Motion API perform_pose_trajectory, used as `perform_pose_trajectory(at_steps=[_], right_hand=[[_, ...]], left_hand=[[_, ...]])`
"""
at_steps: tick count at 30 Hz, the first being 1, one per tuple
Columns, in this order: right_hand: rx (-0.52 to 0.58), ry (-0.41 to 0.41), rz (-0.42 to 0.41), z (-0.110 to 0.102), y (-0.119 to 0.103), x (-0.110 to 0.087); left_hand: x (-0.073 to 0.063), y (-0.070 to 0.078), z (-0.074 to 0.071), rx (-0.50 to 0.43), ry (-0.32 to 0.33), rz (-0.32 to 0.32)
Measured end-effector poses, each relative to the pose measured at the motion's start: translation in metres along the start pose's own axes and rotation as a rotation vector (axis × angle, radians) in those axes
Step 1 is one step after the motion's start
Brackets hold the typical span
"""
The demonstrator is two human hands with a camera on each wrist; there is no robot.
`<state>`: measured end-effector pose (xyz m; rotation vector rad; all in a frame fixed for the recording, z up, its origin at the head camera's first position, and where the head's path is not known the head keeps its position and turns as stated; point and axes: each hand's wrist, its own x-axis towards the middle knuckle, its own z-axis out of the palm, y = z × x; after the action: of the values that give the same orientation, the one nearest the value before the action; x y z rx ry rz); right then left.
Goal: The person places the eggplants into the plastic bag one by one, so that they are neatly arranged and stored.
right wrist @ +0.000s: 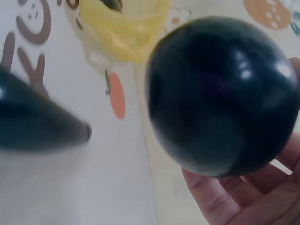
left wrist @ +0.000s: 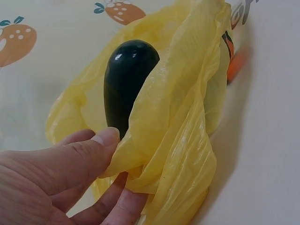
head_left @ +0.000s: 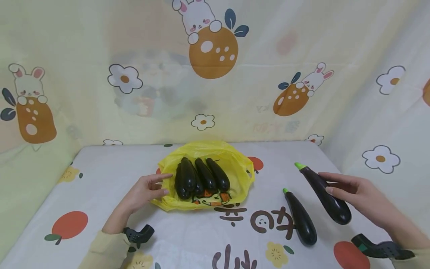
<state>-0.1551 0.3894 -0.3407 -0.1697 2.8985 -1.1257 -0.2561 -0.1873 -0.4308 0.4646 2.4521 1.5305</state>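
My left hand (head_left: 144, 192) pinches the left edge of a yellow plastic bag (head_left: 209, 147) between thumb and fingers. Several glossy dark eggplants (head_left: 218, 175) lie side by side inside the open bag, and in the left wrist view one rounded eggplant end (left wrist: 126, 75) shows past the thumb. On the right, my right hand (head_left: 364, 196) grips another eggplant (head_left: 338, 213) around its middle, its green stem end pointing up and left toward the bag. Its round end (right wrist: 220, 93) covers much of the right wrist view. A loose eggplant (head_left: 302, 222) lies on the table just left of this hand.
The table (head_left: 188, 239) wears a white cloth printed with fruit, flowers and lettering. A patterned curtain (head_left: 161, 127) hangs behind the table and along both sides. Black devices are strapped to the left wrist (head_left: 139, 234) and right wrist (head_left: 383, 248).
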Motion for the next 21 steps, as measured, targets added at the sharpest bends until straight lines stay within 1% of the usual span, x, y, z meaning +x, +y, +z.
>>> perform_pose_trajectory(at_steps=[4,10,15,19,21], right_hand=[[0.051,-0.062,-0.035,0.015,-0.026,0.015],[0.071,-0.15,-0.114,0.049,-0.065,0.043],[0.086,-0.24,-0.145,0.08,-0.089,0.07],[0.074,-0.271,-0.182,0.108,-0.103,0.091],[0.086,-0.281,-0.196,0.122,-0.11,0.1]], left_hand=[[0.0,0.0,-0.001,-0.001,-0.001,-0.002],[0.0,0.001,-0.002,-0.012,-0.006,-0.004],[0.0,0.001,-0.002,-0.007,0.001,-0.003],[-0.001,0.002,-0.002,0.005,0.006,0.006],[0.0,0.002,-0.001,0.004,0.003,0.011]])
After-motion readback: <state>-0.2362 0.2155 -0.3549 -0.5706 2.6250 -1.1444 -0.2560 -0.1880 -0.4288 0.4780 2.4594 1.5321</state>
